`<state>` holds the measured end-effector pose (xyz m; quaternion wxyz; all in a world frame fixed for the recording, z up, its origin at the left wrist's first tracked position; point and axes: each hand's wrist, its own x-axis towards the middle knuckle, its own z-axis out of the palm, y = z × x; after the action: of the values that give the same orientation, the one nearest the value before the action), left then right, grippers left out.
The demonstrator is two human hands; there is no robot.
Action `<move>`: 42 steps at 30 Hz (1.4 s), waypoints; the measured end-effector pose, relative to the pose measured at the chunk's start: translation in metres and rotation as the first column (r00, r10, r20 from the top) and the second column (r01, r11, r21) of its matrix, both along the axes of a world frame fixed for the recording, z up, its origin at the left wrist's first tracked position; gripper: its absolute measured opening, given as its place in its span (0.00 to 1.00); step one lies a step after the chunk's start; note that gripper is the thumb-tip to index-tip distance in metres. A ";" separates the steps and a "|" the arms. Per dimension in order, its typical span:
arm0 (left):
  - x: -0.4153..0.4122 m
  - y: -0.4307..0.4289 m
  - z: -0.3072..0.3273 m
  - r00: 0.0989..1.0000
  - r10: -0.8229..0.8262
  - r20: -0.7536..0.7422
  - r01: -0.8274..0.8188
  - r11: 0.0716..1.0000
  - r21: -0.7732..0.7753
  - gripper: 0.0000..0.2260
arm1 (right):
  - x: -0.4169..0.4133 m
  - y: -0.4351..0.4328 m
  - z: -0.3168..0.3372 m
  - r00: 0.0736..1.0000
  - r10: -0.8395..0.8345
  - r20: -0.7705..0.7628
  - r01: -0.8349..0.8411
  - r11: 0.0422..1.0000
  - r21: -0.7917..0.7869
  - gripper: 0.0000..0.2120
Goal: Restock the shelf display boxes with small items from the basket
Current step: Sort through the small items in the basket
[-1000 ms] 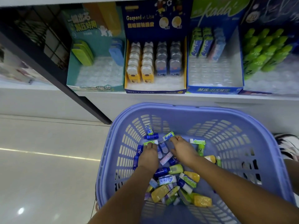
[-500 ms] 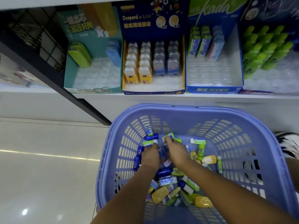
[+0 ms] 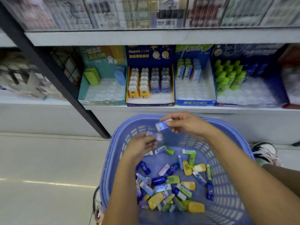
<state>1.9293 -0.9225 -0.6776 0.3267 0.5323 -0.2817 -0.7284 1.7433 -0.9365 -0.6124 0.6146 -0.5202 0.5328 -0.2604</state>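
Observation:
A blue plastic basket (image 3: 237, 135) sits on the floor below the shelf, with several small blue, green and yellow items (image 3: 164, 189) on its bottom. My right hand (image 3: 186, 125) is raised above the basket's far rim and pinches a small blue-and-white packet (image 3: 161, 125). My left hand (image 3: 141, 146) is lower, inside the basket, and holds another small blue-and-white packet (image 3: 154, 134) at its fingertips. On the shelf stand display boxes: teal (image 3: 90, 101), yellow-blue (image 3: 150, 103), blue Kada (image 3: 194, 102) and a dark blue box of green bottles (image 3: 230, 77).
A black slanted shelf post (image 3: 53, 69) runs from upper left down to the floor beside the basket. An upper shelf (image 3: 146, 38) holds hanging packaged goods. A shoe (image 3: 266, 151) shows right of the basket, another at its lower left. Pale floor lies to the left.
Both hands have lifted out of the pile, each with a small packet; the right hand rose highest, toward the shelf. The camera tilted up, showing the upper shelf.

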 end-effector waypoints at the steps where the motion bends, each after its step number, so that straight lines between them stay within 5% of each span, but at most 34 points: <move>1: -0.001 -0.001 0.010 0.998 0.033 -0.060 -0.035 0.999 -0.031 0.05 | -0.001 -0.001 0.015 0.998 -0.061 -0.003 0.061 0.993 -0.096 0.11; 5: -0.007 -0.007 0.045 0.973 0.108 -0.205 -0.140 0.978 -0.152 0.03 | -0.004 -0.016 0.049 0.902 -0.418 -0.112 0.317 0.814 -0.487 0.08; 9: -0.008 -0.007 0.058 0.943 0.180 -0.280 -0.242 0.948 -0.207 0.04 | 0.003 -0.037 0.056 0.787 -0.499 -0.361 0.102 0.684 -0.722 0.09; 19: -0.004 -0.010 0.060 0.900 0.294 -0.323 -0.362 0.916 -0.175 0.10 | 0.010 -0.067 0.053 0.638 -0.376 -0.671 -0.267 0.710 -0.652 0.11; 26: -0.008 -0.011 0.067 0.903 0.310 -0.298 -0.379 0.901 -0.210 0.14 | 0.012 -0.068 0.061 0.549 -0.340 -0.764 -0.348 0.738 -0.578 0.13; 29: -0.011 -0.010 0.072 0.887 0.343 -0.308 -0.418 0.880 -0.225 0.12 | 0.020 -0.052 0.064 0.628 -0.370 -0.684 -0.288 0.707 -0.646 0.15; 33: -0.013 -0.013 0.080 0.877 0.339 -0.340 -0.445 0.841 -0.309 0.08 | 0.038 -0.018 0.065 0.930 -0.231 -0.286 0.014 0.799 -0.601 0.09; 36: -0.013 -0.018 0.086 0.902 0.265 -0.340 -0.395 0.824 -0.407 0.07 | 0.041 -0.017 0.071 0.970 -0.213 -0.119 0.107 0.810 -0.576 0.11; 39: -0.011 -0.025 0.087 0.953 0.302 -0.019 -0.249 0.747 -0.617 0.13 | 0.040 -0.030 0.075 0.960 -0.255 -0.116 0.129 0.770 -0.625 0.12; 42: -0.005 -0.028 0.075 0.736 0.380 0.560 0.252 0.614 -0.748 0.18 | 0.037 -0.046 0.072 0.875 -0.379 -0.301 0.039 0.674 -0.738 0.11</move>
<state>1.9246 -0.9504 -0.6024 0.4283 0.5690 -0.6475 -0.2712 1.7799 -0.9821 -0.5400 0.1967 -0.6938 0.5694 -0.3946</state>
